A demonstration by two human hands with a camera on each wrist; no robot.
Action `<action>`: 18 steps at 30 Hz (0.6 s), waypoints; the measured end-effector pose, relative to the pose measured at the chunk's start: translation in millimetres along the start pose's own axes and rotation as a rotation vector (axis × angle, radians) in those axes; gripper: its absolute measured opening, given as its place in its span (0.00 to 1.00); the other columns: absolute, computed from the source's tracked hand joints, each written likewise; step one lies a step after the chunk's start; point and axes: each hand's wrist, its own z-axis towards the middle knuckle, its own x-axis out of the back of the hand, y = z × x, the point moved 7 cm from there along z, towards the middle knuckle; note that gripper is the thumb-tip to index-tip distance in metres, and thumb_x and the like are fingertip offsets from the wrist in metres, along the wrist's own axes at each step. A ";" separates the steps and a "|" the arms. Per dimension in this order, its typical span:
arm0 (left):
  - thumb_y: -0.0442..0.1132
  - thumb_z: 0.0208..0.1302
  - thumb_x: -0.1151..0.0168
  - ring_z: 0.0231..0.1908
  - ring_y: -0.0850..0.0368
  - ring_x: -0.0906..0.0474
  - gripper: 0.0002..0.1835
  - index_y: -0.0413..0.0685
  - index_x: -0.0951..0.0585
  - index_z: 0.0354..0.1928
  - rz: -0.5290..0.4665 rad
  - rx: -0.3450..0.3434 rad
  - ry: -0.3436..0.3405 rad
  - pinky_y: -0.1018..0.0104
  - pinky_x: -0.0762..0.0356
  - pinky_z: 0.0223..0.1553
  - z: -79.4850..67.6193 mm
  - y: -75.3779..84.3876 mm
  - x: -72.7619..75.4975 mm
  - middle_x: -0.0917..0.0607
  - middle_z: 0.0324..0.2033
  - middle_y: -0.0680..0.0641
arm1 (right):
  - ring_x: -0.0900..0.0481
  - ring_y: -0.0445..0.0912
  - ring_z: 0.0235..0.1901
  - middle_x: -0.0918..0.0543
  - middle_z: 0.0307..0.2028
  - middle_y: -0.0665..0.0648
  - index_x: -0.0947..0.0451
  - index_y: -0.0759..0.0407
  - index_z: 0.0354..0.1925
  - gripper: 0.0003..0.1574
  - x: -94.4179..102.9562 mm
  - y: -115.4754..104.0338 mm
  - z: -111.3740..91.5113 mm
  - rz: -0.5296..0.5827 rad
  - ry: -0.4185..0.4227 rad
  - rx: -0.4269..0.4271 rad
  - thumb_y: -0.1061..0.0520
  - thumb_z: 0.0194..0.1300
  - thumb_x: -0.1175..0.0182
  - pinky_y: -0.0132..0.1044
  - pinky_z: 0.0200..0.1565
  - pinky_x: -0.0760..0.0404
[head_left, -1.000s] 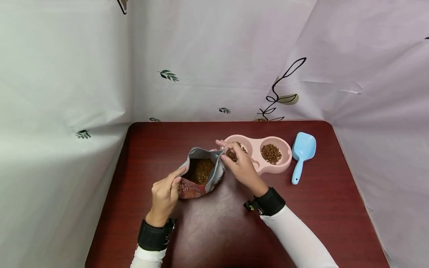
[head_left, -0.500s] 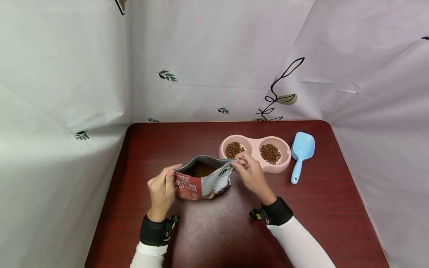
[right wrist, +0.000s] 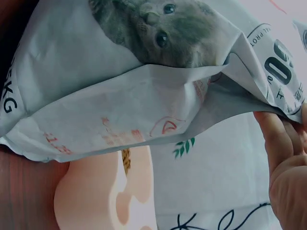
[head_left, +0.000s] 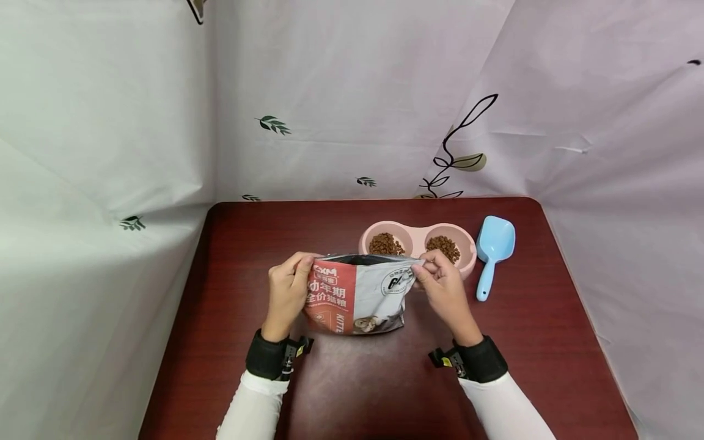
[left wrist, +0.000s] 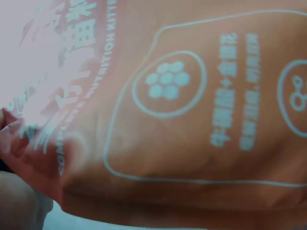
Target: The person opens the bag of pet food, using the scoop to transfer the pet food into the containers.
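Note:
A red and white cat food bag [head_left: 357, 299] with a kitten picture is stretched between both hands in the head view, its mouth pulled into a narrow dark slit. My left hand [head_left: 287, 293] pinches the bag's upper left corner, thumb in front. At the upper right corner, my right hand [head_left: 444, 293] pinches the edge between thumb and fingers. The bag's orange side fills the left wrist view. Behind the bag stands a pink double pet bowl [head_left: 416, 235], brown kibble [head_left: 385, 244] in both cups; the bag and right hand hide its front.
A light blue scoop [head_left: 496, 244] lies right of the bowl, handle toward the front. The dark red table [head_left: 264, 226] ends at a white leaf-printed cloth [head_left: 330, 91] behind it.
Both hands have moved right with the bag. It has tipped so its printed front faces me, and its wide-open mouth has been drawn nearly flat, hiding the kibble inside.

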 end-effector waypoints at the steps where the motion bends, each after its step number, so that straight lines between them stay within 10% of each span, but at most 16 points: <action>1: 0.37 0.76 0.40 0.18 0.62 0.20 0.10 0.46 0.10 0.41 -0.023 0.028 -0.021 0.71 0.23 0.19 1.7 -0.8 -3.6 0.12 0.24 0.45 | 0.14 0.36 0.30 0.12 0.33 0.46 0.31 0.78 0.45 0.07 3.3 0.5 -0.7 0.001 0.015 -0.005 0.71 0.74 0.44 0.28 0.32 0.14; 9: 0.32 0.73 0.37 0.25 0.57 0.14 0.08 0.41 0.15 0.49 -0.220 0.089 -0.187 0.64 0.16 0.24 -0.6 0.7 -21.8 0.09 0.42 0.39 | 0.18 0.35 0.25 0.15 0.29 0.49 0.28 0.76 0.47 0.11 19.5 3.1 1.1 -0.122 0.122 -0.049 0.66 0.76 0.42 0.26 0.29 0.17; 18: 0.32 0.72 0.36 0.21 0.59 0.15 0.04 0.38 0.14 0.41 -0.237 0.111 -0.082 0.64 0.17 0.21 -1.6 -1.4 -21.8 0.11 0.29 0.35 | 0.15 0.34 0.29 0.13 0.31 0.45 0.30 0.76 0.47 0.11 23.7 7.3 5.0 -0.121 0.136 -0.095 0.65 0.77 0.43 0.27 0.33 0.15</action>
